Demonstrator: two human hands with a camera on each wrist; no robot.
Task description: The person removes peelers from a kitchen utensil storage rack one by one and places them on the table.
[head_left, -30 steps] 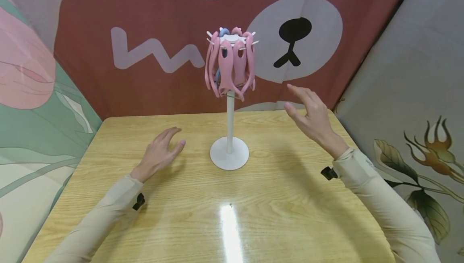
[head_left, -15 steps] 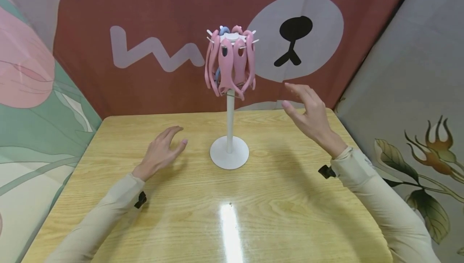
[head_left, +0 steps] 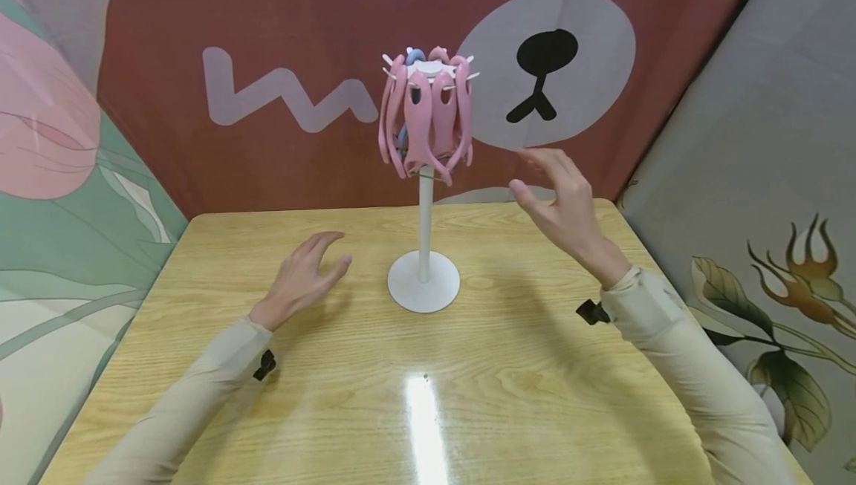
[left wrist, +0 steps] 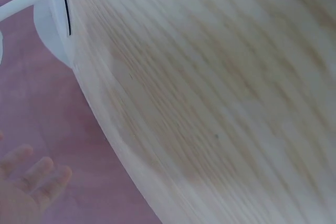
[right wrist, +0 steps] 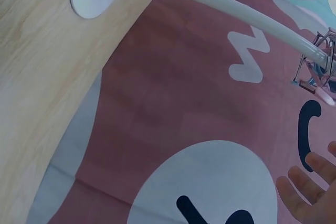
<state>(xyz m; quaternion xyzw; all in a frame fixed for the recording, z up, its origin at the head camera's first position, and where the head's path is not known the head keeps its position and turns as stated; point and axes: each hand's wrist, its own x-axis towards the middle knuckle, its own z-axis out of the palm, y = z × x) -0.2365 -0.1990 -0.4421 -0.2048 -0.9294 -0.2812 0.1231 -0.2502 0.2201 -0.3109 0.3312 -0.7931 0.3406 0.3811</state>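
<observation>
A white stand [head_left: 425,225] rises from a round base. Around its pegged top hang several pink pieces [head_left: 419,121] and some blue ones [head_left: 402,137]. They look like Y-shaped peelers: holed handles above, forked ends with thin metal below. In the right wrist view, metal parts of the hanging pieces [right wrist: 326,85] show at the edge. Left of the base, my left hand [head_left: 297,282] hovers over the table with thumb and fingers apart, holding nothing. My right hand [head_left: 564,206] is raised higher, right of the hanging pieces and apart from them, its fingers spread and holding nothing.
The stand is on a light wooden table [head_left: 334,411], toward its back. A reddish cloth [head_left: 287,173] printed with a bear-like face hangs behind. Patterned cloths flank the table on the left [head_left: 53,247] and right [head_left: 722,173].
Both hands have drifted slightly inward toward the stand, the right one more than the left. The stand and its hanging pieces remain in place.
</observation>
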